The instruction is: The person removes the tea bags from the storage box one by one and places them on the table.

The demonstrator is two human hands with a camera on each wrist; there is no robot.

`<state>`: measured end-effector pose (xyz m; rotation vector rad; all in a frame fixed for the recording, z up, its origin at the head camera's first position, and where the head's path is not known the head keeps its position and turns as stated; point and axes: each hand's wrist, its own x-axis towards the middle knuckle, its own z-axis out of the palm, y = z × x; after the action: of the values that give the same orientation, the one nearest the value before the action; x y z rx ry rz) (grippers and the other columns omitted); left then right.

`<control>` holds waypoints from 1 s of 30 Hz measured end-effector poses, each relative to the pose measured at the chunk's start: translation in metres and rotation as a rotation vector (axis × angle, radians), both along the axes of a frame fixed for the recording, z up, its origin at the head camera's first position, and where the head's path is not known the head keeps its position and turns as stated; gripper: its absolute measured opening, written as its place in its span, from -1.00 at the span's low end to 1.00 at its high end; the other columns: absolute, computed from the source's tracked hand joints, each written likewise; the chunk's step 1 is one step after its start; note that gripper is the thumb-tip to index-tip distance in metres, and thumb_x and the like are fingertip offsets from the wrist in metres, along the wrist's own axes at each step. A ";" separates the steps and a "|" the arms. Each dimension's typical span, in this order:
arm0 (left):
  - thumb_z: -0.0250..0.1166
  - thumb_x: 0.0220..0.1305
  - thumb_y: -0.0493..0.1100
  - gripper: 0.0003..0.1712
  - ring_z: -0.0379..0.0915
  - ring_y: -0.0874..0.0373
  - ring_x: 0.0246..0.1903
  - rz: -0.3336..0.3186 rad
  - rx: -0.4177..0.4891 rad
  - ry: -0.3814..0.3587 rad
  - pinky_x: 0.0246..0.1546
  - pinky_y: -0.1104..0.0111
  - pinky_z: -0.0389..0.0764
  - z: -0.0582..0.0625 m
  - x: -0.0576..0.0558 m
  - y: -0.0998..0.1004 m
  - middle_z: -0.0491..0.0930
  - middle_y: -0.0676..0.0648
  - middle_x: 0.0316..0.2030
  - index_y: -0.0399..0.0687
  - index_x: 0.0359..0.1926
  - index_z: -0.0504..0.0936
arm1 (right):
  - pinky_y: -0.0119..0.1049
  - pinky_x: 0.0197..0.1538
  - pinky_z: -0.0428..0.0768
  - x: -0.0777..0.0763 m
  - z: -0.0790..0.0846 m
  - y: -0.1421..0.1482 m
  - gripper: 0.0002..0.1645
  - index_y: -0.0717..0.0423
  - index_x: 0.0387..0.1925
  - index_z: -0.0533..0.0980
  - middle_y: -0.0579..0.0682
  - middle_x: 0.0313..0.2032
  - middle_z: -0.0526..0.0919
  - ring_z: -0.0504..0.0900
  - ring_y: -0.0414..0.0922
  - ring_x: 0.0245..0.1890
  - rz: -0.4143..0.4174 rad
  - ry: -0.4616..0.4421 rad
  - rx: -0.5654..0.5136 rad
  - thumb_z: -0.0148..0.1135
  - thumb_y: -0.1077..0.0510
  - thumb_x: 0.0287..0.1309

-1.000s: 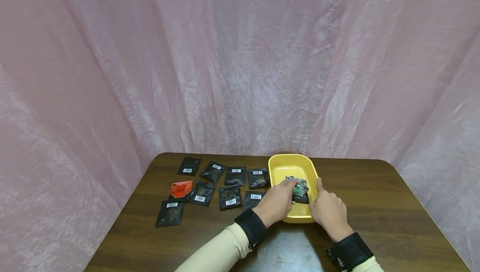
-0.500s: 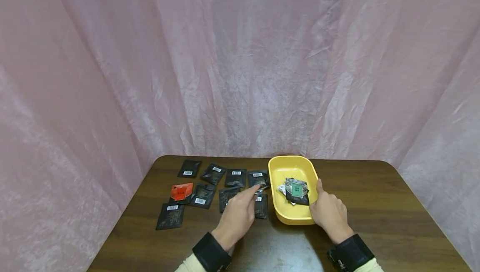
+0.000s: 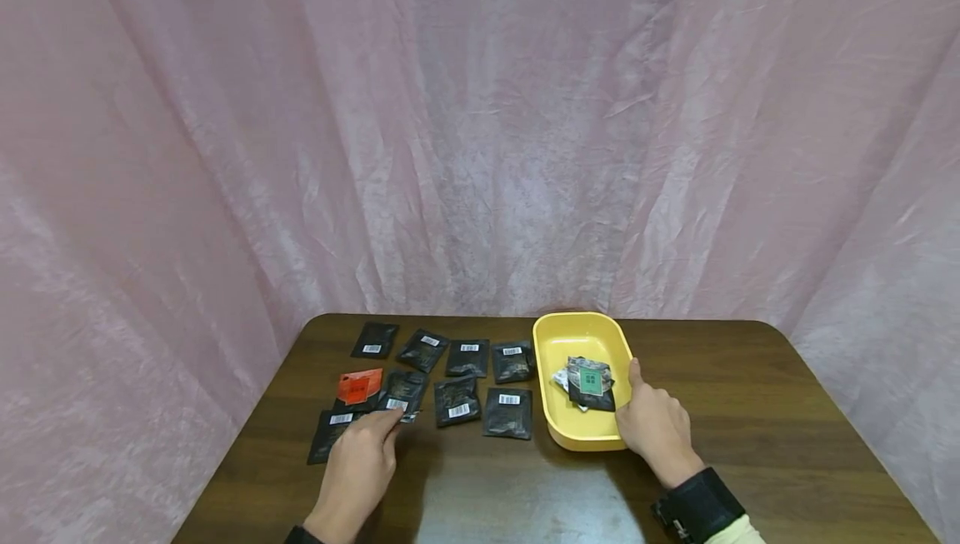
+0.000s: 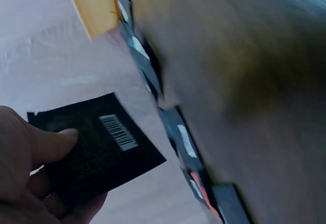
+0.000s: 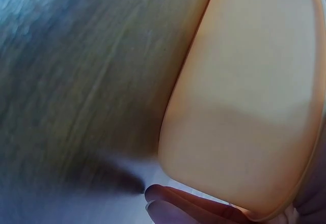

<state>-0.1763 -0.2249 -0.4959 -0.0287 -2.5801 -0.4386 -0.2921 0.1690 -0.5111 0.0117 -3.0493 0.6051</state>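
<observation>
My left hand (image 3: 358, 465) pinches a flat black sachet (image 4: 97, 158) between thumb and fingers; its white barcode label shows in the left wrist view. In the head view this hand hangs over the near left sachets, and only a thin shiny edge of the held one shows past the fingertips. My right hand (image 3: 660, 427) grips the right side of a yellow plastic tub (image 3: 543, 394), index finger along the rim. The right wrist view has its fingers (image 5: 188, 206) against the tub's outer wall. Inside the tub lie a green-labelled sachet (image 3: 591, 383) and a silvery one partly beneath it.
Several black sachets (image 3: 507, 413) with barcodes up lie in loose rows left of the tub on the brown wooden table (image 3: 750, 411). An orange-fronted sachet (image 3: 358, 388) is among them. A pink curtain (image 3: 480, 152) hangs behind the table.
My left hand has moved from inside the tub leftward across the table, carrying a sachet, to the near left sachets. My right hand stays at the tub's side.
</observation>
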 end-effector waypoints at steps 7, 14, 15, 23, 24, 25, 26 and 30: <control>0.50 0.19 -0.39 -0.78 0.80 -0.03 -0.18 0.003 -0.074 -0.058 0.04 -0.19 0.72 -0.009 0.009 -0.015 0.87 -0.08 -0.22 -0.14 -0.13 0.88 | -0.10 -0.53 0.39 0.000 0.001 0.001 -0.06 0.26 0.66 0.09 0.29 -0.45 0.68 0.54 0.06 -0.55 0.002 0.015 0.003 0.04 0.21 0.26; 0.40 0.26 -0.42 -0.76 0.81 -0.02 -0.13 0.019 -0.076 -0.186 0.06 -0.09 0.71 -0.014 0.009 -0.018 0.87 -0.09 -0.16 -0.14 -0.11 0.87 | -0.14 -0.53 0.35 0.000 -0.001 0.000 -0.05 0.27 0.67 0.05 0.20 -0.52 0.62 0.49 0.03 -0.57 -0.001 -0.011 0.004 0.05 0.20 0.29; 0.37 0.26 -0.44 -0.74 0.81 -0.02 -0.12 0.021 -0.078 -0.201 0.07 -0.08 0.71 -0.013 0.008 -0.018 0.87 -0.10 -0.15 -0.15 -0.10 0.87 | -0.14 -0.53 0.35 0.000 -0.001 0.001 -0.05 0.27 0.67 0.04 0.20 -0.52 0.62 0.49 0.03 -0.56 -0.001 -0.012 0.004 0.05 0.20 0.29; 0.32 0.18 -0.50 -0.67 0.81 -0.05 -0.18 0.015 -0.100 -0.304 -0.03 -0.05 0.72 -0.011 0.005 -0.022 0.88 -0.11 -0.16 -0.16 -0.11 0.86 | -0.13 -0.53 0.36 0.000 0.000 0.000 -0.06 0.26 0.67 0.05 0.23 -0.50 0.63 0.49 0.03 -0.56 -0.003 -0.011 0.009 0.03 0.20 0.29; 0.33 0.17 -0.49 -0.67 0.80 -0.06 -0.22 0.017 -0.103 -0.319 -0.06 -0.05 0.72 -0.012 0.005 -0.023 0.88 -0.10 -0.18 -0.15 -0.11 0.86 | -0.13 -0.53 0.36 0.000 0.001 0.000 -0.06 0.26 0.67 0.05 0.22 -0.51 0.62 0.49 0.03 -0.56 -0.004 -0.012 0.009 0.03 0.20 0.29; 0.34 0.15 -0.49 -0.66 0.78 -0.06 -0.25 0.020 -0.105 -0.334 -0.09 -0.05 0.72 -0.012 0.004 -0.023 0.88 -0.10 -0.18 -0.14 -0.12 0.86 | -0.14 -0.53 0.36 0.000 0.001 0.000 -0.06 0.26 0.67 0.05 0.21 -0.52 0.62 0.49 0.03 -0.56 -0.006 -0.014 0.010 0.03 0.20 0.29; 0.35 0.14 -0.50 -0.65 0.76 -0.07 -0.27 0.022 -0.107 -0.349 -0.11 -0.05 0.72 -0.013 0.004 -0.024 0.88 -0.10 -0.18 -0.14 -0.11 0.85 | -0.14 -0.53 0.35 0.000 0.001 0.000 -0.06 0.26 0.67 0.05 0.20 -0.53 0.61 0.48 0.03 -0.56 -0.007 -0.016 0.011 0.03 0.20 0.30; 0.38 0.01 -0.53 -0.58 0.76 -0.15 -0.22 0.008 -0.118 -0.376 -0.08 -0.08 0.73 -0.018 0.002 -0.030 0.86 -0.17 -0.10 -0.16 -0.08 0.83 | -0.14 -0.53 0.34 0.000 0.001 -0.001 -0.06 0.28 0.66 0.06 0.17 -0.55 0.57 0.46 0.03 -0.56 -0.008 -0.016 0.010 0.04 0.20 0.29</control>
<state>-0.1740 -0.2550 -0.5135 0.0254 -2.9723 -0.3120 -0.2917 0.1684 -0.5099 -0.0050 -3.0663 0.5922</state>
